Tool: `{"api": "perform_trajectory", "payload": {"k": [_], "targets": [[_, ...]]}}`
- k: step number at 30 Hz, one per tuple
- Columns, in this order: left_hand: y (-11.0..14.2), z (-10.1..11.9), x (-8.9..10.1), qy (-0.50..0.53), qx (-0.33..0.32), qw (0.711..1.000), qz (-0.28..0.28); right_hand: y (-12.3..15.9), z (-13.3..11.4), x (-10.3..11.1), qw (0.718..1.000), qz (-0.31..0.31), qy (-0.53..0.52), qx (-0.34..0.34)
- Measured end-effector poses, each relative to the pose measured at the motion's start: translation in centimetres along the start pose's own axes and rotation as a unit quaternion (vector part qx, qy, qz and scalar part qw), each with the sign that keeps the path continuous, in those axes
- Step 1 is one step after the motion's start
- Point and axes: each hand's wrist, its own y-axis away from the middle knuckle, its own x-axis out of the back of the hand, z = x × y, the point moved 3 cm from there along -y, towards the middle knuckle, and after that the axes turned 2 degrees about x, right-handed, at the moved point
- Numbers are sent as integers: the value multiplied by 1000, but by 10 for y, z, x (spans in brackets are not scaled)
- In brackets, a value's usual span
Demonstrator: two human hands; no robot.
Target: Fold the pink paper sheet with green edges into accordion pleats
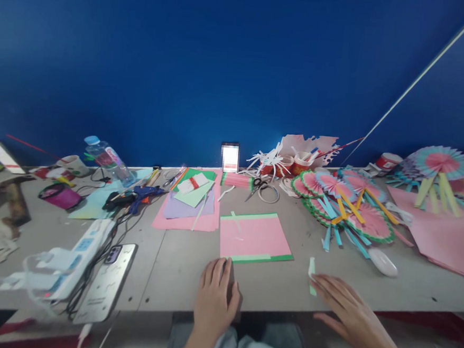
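Note:
My left hand (215,295) lies flat on the grey table's near edge (169,281), fingers stretched out, just below a pink sheet (253,236) with green borders. My right hand (345,306) rests open at the edge too, fingertips touching a small pale green paper strip (311,275). Neither hand grips anything.
A pile of pink and green folded paper fans (345,203) lies at right, more fans (439,167) and pink sheets (446,236) beyond. Scissors (257,187), paper stacks (190,197), a glue gun (143,194), a water bottle (108,160), a power strip (79,253) and a phone (109,282) crowd the left.

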Motion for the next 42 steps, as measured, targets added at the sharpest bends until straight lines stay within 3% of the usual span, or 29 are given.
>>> {"api": "perform_trajectory", "payload": {"k": [7, 10, 12, 15, 22, 25, 28, 31, 37, 40, 42], "targets": [[1, -1, 1, -7, -12, 1000, -10, 21, -12, -13, 983, 90, -125, -97], [0, -1, 1, -1, -8, 1000, -11, 20, -18, -12, 974, 105, -153, -128], [1, -1, 1, 1, -7, 1000, -9, 11, -18, -7, 966, 149, -148, -152], [1, -2, 0, -1, -10, 1000, -3, -17, -11, 1, 951, 200, -152, -180], [1, -1, 0, 3, -3, 1000, 5, -132, 35, 10, 959, 130, -124, -218], [1, 0, 0, 6, -1, 1000, 5, -176, 63, 19, 922, 147, -208, -293], [1, 0, 1, 4, -7, 1000, -7, -207, 87, 28, 837, 219, -350, -358], [1, -1, 1, 3, -12, 1000, -13, -225, 93, 33, 797, 216, -419, -377], [1, -1, -2, -4, -10, 1000, -9, -215, 61, 32, 746, 137, -554, -343], [1, 1, -3, -9, 2, 1000, -2, -200, 35, 26, 682, 74, -655, -319], [-1, 3, -3, -13, 7, 1000, 1, -190, 16, 22, 655, 26, -692, -302]]}}
